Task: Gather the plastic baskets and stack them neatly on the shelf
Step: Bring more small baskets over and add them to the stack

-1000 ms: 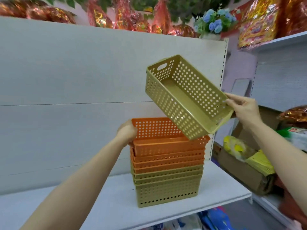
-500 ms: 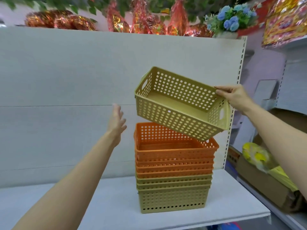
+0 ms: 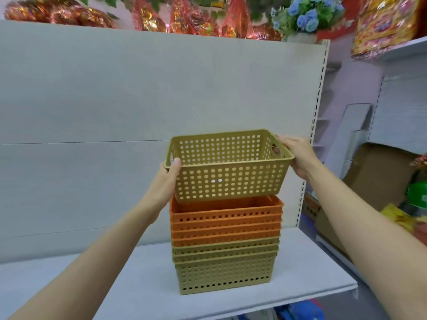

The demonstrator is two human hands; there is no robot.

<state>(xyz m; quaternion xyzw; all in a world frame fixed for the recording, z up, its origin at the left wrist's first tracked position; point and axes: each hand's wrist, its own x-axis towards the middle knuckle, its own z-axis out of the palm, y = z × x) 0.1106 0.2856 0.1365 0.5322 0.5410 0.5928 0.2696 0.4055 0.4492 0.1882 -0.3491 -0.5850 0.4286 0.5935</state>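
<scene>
On the white shelf [image 3: 143, 280] stands your stack of baskets [image 3: 225, 248]. Your left hand [image 3: 165, 183] and right hand [image 3: 298, 153] each grip an end of the olive basket [image 3: 227, 179], level, directly above the stack's orange top.

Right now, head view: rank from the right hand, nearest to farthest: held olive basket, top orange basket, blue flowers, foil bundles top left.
1. Held olive basket: the right hand grips its right rim.
2. Top orange basket: below and left of the hand, on the stack.
3. Blue flowers: high above the hand, atop the back panel.
4. Foil bundles: far upper left.
</scene>
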